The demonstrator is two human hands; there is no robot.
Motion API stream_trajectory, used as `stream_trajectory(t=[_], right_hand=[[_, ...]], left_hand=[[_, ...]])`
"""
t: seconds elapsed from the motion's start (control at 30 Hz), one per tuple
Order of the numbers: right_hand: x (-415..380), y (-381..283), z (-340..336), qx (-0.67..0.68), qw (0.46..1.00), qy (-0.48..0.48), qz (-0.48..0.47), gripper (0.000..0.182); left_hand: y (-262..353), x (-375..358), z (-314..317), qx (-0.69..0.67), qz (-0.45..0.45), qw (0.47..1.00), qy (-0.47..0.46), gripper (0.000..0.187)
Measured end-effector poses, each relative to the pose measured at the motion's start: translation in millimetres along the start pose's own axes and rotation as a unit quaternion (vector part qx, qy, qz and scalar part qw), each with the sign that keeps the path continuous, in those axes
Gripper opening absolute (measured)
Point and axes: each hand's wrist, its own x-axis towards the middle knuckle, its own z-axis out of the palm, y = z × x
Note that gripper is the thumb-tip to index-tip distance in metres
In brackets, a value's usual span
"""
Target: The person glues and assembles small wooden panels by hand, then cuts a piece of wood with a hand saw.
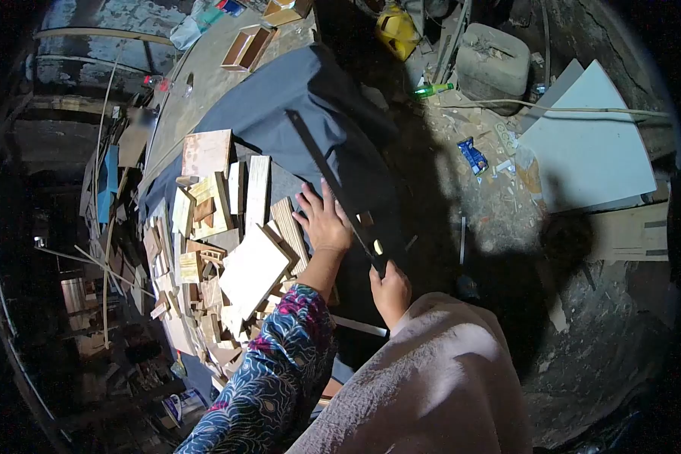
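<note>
A long, dark, narrow tool [321,163] with a black handle slants across the dark cloth [276,94]; its exact kind is hard to tell. My right hand [390,291] is closed around its handle at the lower end. My left hand [327,225] lies with fingers spread beside the tool's long part, near a striped wood strip [289,227]. Whether its fingertips touch the tool is unclear. A pale square board [254,271] rests on a heap of wood offcuts to the left of my left hand.
Open wooden boxes [247,48] stand at the table's far end. On the floor at the right are a grey canister [493,62], a yellow container [396,32], a green bottle [433,90], a blue wrapper [473,155] and a large white panel [590,144].
</note>
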Motion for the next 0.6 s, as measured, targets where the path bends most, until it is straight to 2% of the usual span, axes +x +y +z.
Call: stream_trajectory(t=[0.03,0.1,0.17,0.2,0.23,0.3,0.33,0.37,0.4,0.43,0.6], right_hand=[[-1.3,-3.0,-0.6,0.029,0.999,-0.021,0.031,0.026],[-1.9,6.6,13.6,0.010,1.000,0.008,0.020,0.025],[1.6,28.2,29.8,0.013,0.996,0.067,-0.050,0.025],[3.9,50.4,44.2,0.009,0.997,0.034,-0.071,0.027],[8.2,47.5,41.5,0.009,0.997,0.037,-0.074,0.027],[12.9,39.7,36.8,0.050,0.971,0.159,-0.173,0.027],[14.6,40.9,35.7,0.070,0.980,0.131,-0.135,0.026],[16.2,40.9,35.0,0.070,0.977,0.156,-0.130,0.026],[16.4,48.1,36.6,0.075,0.981,0.144,-0.111,0.026],[17.9,54.6,37.6,0.080,0.984,0.132,-0.092,0.026],[15.6,64.4,49.5,0.082,0.982,0.132,-0.107,0.028]], left_hand=[[-0.7,-0.2,3.4,-0.013,-0.002,1.000,0.028,0.054],[-2.1,-0.9,7.4,0.009,0.006,0.999,0.047,0.052],[0.8,0.0,-0.5,-0.140,0.049,0.987,0.065,0.044],[-27.5,17.0,67.2,0.008,0.150,0.965,0.217,0.048],[-24.0,15.5,56.8,0.004,0.194,0.939,0.285,0.054],[-3.3,6.7,25.5,-0.076,0.122,0.951,0.275,0.053],[-1.5,-1.4,7.7,-0.052,0.097,0.983,0.150,0.054],[-2.2,-6.3,-3.8,-0.029,0.072,0.997,0.025,0.055],[-6.7,-2.0,1.3,-0.060,0.063,0.995,0.046,0.063],[-5.9,1.6,6.7,-0.003,0.025,1.000,-0.017,0.064],[-4.6,0.9,7.3,0.010,0.036,0.999,0.029,0.066]])
